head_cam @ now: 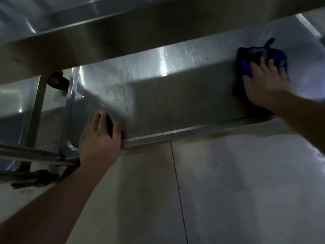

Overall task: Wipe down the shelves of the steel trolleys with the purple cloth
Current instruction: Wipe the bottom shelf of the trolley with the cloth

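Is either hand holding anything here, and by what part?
Right hand presses the cloth flat from above; left hand rests on the shelf edge.

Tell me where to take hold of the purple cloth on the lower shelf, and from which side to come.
Grip the bunched far part of the purple cloth, coming from above. It lies crumpled on the lower shelf near its right end, and the right hand presses flat on its near part, so the raised folds beyond the fingers are probably easiest to pinch. The upper shelf leaves that end uncovered.
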The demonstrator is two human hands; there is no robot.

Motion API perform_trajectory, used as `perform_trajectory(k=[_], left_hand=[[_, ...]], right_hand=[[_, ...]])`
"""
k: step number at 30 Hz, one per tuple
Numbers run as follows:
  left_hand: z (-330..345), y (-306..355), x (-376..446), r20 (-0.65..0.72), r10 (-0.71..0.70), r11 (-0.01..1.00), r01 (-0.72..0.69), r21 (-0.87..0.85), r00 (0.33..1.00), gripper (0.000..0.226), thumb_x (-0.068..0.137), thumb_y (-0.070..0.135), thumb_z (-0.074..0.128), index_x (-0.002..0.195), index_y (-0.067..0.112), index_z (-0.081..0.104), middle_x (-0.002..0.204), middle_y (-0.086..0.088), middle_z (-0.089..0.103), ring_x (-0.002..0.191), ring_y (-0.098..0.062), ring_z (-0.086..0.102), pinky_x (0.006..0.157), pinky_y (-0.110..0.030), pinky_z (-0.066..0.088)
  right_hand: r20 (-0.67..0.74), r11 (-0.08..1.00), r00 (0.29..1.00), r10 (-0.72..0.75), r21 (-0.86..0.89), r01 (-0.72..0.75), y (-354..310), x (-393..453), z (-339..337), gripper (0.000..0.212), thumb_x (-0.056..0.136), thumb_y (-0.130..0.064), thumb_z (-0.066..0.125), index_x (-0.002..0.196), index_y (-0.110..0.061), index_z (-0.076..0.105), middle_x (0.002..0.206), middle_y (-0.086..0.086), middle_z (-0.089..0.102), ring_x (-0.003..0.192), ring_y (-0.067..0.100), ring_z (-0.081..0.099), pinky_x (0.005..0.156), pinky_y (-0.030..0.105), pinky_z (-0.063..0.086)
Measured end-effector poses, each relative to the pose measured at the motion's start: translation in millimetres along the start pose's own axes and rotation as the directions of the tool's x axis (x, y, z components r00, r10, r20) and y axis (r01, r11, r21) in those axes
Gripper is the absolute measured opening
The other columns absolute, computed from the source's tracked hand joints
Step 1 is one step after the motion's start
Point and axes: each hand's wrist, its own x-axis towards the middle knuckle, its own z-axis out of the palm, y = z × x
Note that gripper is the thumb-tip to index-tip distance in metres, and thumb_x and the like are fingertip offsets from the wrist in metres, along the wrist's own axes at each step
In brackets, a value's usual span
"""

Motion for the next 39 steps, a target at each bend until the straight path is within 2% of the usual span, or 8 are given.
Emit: perform_trajectory(k=[4,7,11,18,23,29,33,39], left_hand=[[1.3,-2.8,0.7,-0.037,0.009,1.0,-0.008,0.017,0.999,0.077,0.1,0.06,0.028,0.159,0.013,0.039,0.169,-0.013,0.035,0.159,-0.03,0.025,0.128,-0.051,0.023],[0.8,-0.2,0.2,-0.049,0.006,1.0,-0.005,0.01,0.999,0.077,0.099,0.059,0.03,0.159,0.013,0.04,0.168,-0.013,0.036,0.158,-0.03,0.026,0.128,-0.05,0.024],[-2.2,-1.5,-0.4,-0.045,0.0,1.0,0.0,-0.005,0.999,0.076,0.098,0.059,0.03,0.161,0.017,0.04,0.17,-0.008,0.034,0.159,-0.026,0.025,0.128,-0.051,0.024],[-1.7,-5.7,0.2,-0.03,0.006,1.0,-0.006,-0.004,1.0,0.075,0.099,0.058,0.03,0.164,0.022,0.035,0.173,-0.003,0.028,0.161,-0.022,0.02,0.128,-0.049,0.021],[-0.4,-7.0,0.3,-0.031,0.027,0.999,-0.026,0.026,0.999,0.079,0.097,0.062,0.029,0.164,0.019,0.034,0.173,-0.006,0.028,0.161,-0.023,0.019,0.129,-0.048,0.02],[-0.4,-6.1,0.2,-0.022,0.019,0.998,-0.018,0.063,1.0,0.081,0.097,0.063,0.028,0.163,0.017,0.034,0.173,-0.008,0.028,0.161,-0.025,0.019,0.129,-0.049,0.02],[-0.3,-5.9,1.6,-0.012,0.016,0.999,-0.015,0.051,1.0,0.079,0.098,0.062,0.029,0.162,0.017,0.036,0.172,-0.008,0.03,0.161,-0.025,0.02,0.129,-0.049,0.02],[-2.2,-7.5,-0.1,-0.01,0.007,1.0,-0.007,0.023,1.0,0.077,0.098,0.06,0.028,0.162,0.018,0.038,0.172,-0.006,0.031,0.16,-0.024,0.021,0.129,-0.046,0.019]], right_hand=[[0.033,0.977,0.979,-0.202,-0.061,0.204,-111.6,-56.0,22.7,0.074,0.098,-0.053,0.025,0.162,-0.017,0.024,0.172,0.011,0.012,0.158,0.032,0.012,0.125,0.052,0.004],[0.171,0.813,0.807,-0.565,-0.048,0.58,-172.4,-84.7,36.6,0.071,0.101,-0.054,0.013,0.165,-0.025,0.01,0.174,0.001,-0.001,0.159,0.022,-0.005,0.126,0.045,-0.007],[0.189,0.725,0.717,-0.671,-0.04,0.688,-158.7,-73.6,32.5,0.063,0.107,-0.053,0.014,0.165,-0.032,0.004,0.172,-0.009,-0.006,0.158,0.011,-0.012,0.127,0.037,-0.009],[-0.014,0.993,0.993,-0.119,-0.027,0.119,11.6,2.0,-6.5,0.076,0.095,-0.049,0.024,0.159,-0.009,0.031,0.168,0.021,0.022,0.155,0.04,0.018,0.127,0.052,0.011],[-0.03,0.965,0.966,0.255,0.064,-0.253,20.5,50.8,-14.7,0.07,0.098,-0.049,0.024,0.16,-0.018,0.025,0.172,0.01,0.011,0.158,0.034,0.005,0.126,0.056,0.004],[0.017,0.982,0.983,-0.183,-0.039,0.184,-130.0,47.2,2.0,0.062,0.103,-0.046,0.027,0.154,-0.012,0.033,0.169,0.014,0.019,0.156,0.033,0.014,0.126,0.056,0.008],[0.013,0.804,0.81,-0.586,-0.116,0.584,-206.9,-16.3,24.9,0.063,0.106,-0.045,0.03,0.162,-0.016,0.027,0.17,0.011,0.022,0.157,0.031,0.017,0.127,0.051,0.006],[0.154,0.542,0.545,-0.824,-0.063,0.838,-169.1,-42.9,33.4,0.065,0.105,-0.056,0.02,0.164,-0.03,0.019,0.171,-0.006,0.015,0.159,0.014,0.005,0.127,0.034,-0.005]])
